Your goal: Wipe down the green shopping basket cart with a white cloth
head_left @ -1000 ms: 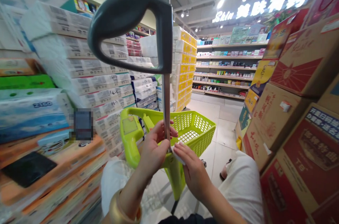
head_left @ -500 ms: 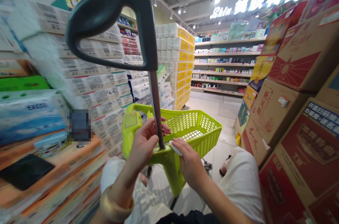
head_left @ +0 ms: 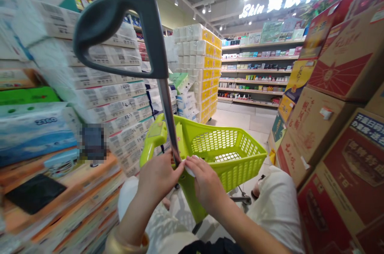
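Note:
A lime-green shopping cart point(head_left: 198, 194) stands between my knees, its perforated basket point(head_left: 246, 160) pointing ahead and to the right. From the cart's near frame rises a metal pole point(head_left: 168, 106) with a dark grey loop handle point(head_left: 156, 38) high up. My left hand point(head_left: 159, 172) is closed around the pole's foot, its thumb in front and most fingers hidden. Just right of it, my right hand point(head_left: 207, 184) presses a small white wipe point(head_left: 189, 171) against the green frame beside the pole. The two hands almost touch.
Stacked tissue packs point(head_left: 117, 86) rise on the left, with a dark flat item point(head_left: 35, 194) on an orange pack. Cardboard cartons point(head_left: 327, 126) line the right. Yellow-and-white packs point(head_left: 207, 74) and stocked shelves point(head_left: 255, 70) stand ahead.
My left hand has slid down the pole to its foot, its fingers closing round it. The pole leans further left in view and the basket has shifted right. The wipe stays in my right hand.

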`<state>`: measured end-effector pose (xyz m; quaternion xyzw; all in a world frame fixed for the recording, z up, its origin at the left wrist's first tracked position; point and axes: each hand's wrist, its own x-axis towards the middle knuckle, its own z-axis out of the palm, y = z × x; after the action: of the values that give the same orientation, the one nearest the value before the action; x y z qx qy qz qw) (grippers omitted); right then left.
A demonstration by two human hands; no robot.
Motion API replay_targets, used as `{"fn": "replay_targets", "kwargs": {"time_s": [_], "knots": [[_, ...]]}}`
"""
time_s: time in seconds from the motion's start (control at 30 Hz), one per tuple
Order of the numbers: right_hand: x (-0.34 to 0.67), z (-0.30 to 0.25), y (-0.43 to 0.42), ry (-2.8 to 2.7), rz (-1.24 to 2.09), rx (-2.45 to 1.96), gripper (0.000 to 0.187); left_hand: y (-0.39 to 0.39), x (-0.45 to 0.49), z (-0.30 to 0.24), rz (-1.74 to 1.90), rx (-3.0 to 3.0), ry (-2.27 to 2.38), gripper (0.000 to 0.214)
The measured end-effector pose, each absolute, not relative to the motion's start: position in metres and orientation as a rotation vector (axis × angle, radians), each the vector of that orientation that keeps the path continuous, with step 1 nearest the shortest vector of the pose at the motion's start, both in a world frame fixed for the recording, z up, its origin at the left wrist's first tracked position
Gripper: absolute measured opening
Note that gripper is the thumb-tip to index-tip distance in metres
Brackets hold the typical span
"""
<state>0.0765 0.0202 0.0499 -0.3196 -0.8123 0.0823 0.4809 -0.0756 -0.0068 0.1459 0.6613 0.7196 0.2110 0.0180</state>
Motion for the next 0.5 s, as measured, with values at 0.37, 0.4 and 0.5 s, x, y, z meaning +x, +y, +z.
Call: {"fn": "replay_targets", "kwargs": {"time_s": [0.37, 0.4, 0.5], "knots": [[0.0717, 0.0509, 0.0181, -1.889, 0.208, -0.750, 0.040, -0.0045, -0.0774, 0.1474, 0.792, 2.063, 2.120, 0.027], [0.0707, 0.0529, 0.0170, -1.877, 0.207, -0.761, 0.038, -0.0047, -0.0766, 0.1474, 0.791, 2.065, 2.124, 0.028], [0.0698, 0.0564, 0.0154, -1.847, 0.171, -0.796, 0.034, -0.0052, -0.0747, 0.1463, 0.728, 2.075, 2.173, 0.030]]}}
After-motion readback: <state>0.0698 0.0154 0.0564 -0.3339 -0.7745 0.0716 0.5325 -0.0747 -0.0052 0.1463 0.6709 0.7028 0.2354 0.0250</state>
